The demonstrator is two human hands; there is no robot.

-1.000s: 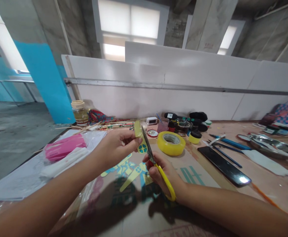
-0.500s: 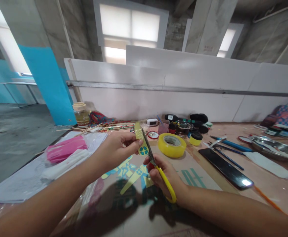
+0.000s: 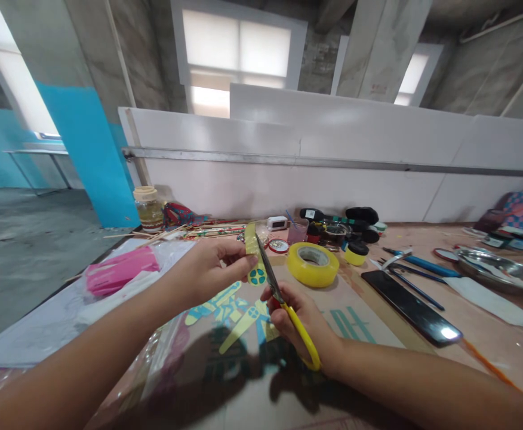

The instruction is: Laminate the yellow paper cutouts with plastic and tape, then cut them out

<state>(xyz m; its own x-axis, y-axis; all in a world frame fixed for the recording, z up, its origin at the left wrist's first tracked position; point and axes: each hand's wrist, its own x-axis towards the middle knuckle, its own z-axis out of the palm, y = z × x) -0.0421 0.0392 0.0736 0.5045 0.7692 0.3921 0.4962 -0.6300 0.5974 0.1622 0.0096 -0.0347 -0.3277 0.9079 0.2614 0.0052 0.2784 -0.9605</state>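
My left hand [image 3: 222,264] pinches a yellow cut-out strip [image 3: 257,276] between thumb and fingers; its rounded lower end carries a blue wheel-like pattern. My right hand [image 3: 304,316] is closed around the yellow handles of a pair of scissors [image 3: 301,334]. The scissor blades point up and lie along the right edge of the strip. Whether they are cutting into it I cannot tell. Beneath the hands, several yellow and blue cut-out pieces [image 3: 242,329] are spread on a brown cardboard sheet [image 3: 351,382] with green lettering, partly in shadow.
A roll of yellow tape [image 3: 313,264] lies just beyond my right hand. Further right are a black phone [image 3: 409,304], brushes and a metal dish [image 3: 503,269]. To the left sit a pink packet [image 3: 122,270] and a lidded jar [image 3: 148,209]. A white panel [image 3: 355,197] stands behind the table.
The yellow strip has tilted slightly and its patterned end has shifted a little to the left, away from the blades. Both hands keep nearly the same place and hold.
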